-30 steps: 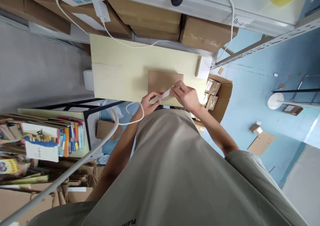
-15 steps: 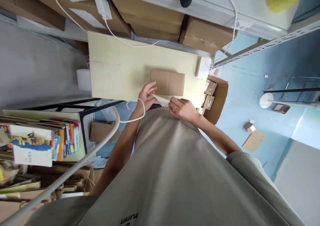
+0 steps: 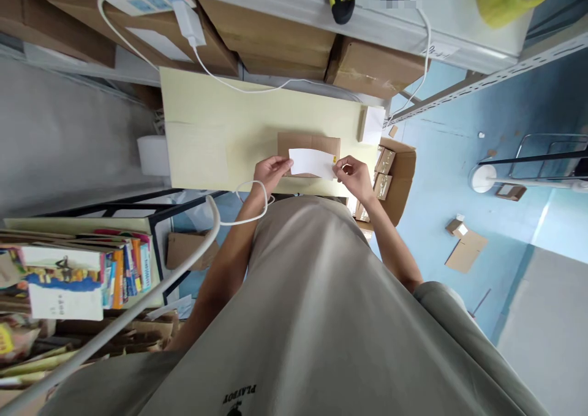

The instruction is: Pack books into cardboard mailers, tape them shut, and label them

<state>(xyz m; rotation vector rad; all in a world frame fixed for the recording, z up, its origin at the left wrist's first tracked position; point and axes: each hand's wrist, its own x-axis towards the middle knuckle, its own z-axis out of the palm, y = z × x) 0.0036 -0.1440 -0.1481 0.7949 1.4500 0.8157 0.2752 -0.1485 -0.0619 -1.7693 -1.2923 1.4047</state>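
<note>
A white label (image 3: 312, 162) with a small yellow mark at its right end stretches between my two hands. My left hand (image 3: 272, 172) pinches its left end, and my right hand (image 3: 353, 177) grips the right end near the yellow mark. Behind the label lies a small brown cardboard box (image 3: 309, 140) on the pale yellow table (image 3: 202, 103). The label covers much of the box's top, and I cannot tell whether it touches the box.
A white box (image 3: 372, 125) stands at the table's right end, beside an open carton (image 3: 402, 180) holding several small boxes. A white cable (image 3: 275, 89) crosses the table's back. Above, the shelf bears a utility knife (image 3: 340, 2) and yellow tape (image 3: 498, 2). A grey pipe (image 3: 138, 309) runs at lower left.
The label has moved up and away from my body, over the box, and is now spread flat facing me. My right hand has shifted right and my hands are farther apart.
</note>
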